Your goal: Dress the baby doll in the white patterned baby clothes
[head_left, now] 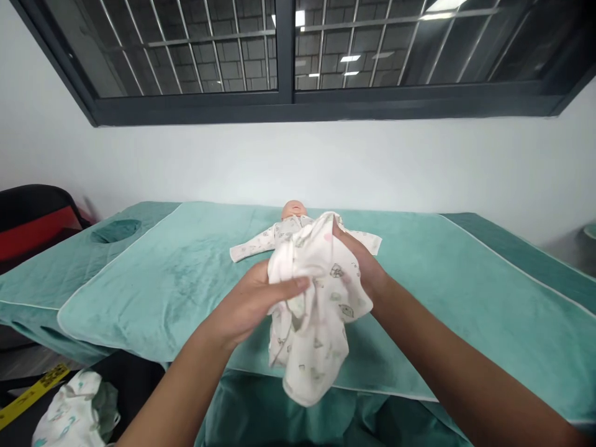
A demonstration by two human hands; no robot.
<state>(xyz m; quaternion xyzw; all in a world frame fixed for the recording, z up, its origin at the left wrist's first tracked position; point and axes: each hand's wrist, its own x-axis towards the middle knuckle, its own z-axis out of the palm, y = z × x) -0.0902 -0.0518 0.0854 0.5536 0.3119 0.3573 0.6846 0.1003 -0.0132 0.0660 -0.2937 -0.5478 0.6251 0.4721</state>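
Observation:
A white baby garment (316, 310) with small printed drawings hangs bunched between my hands, above the near part of the bed. My left hand (261, 298) grips its left side, thumb across the front and fingers hidden behind the cloth. On the other side my right hand (361, 257) holds the garment's upper right edge; the cloth covers most of its fingers. Beyond lies a baby doll on its back, its head (294, 209) toward the wall. The doll wears a white printed top (256, 243) with both sleeves spread out; the held garment hides its lower body.
A green sheet (139, 292) covers the bed, which has a face hole (116, 231) at its left end. Another white printed cloth (74, 413) lies at lower left beside a yellow strip (35, 394). A red and black chair (37, 226) stands left.

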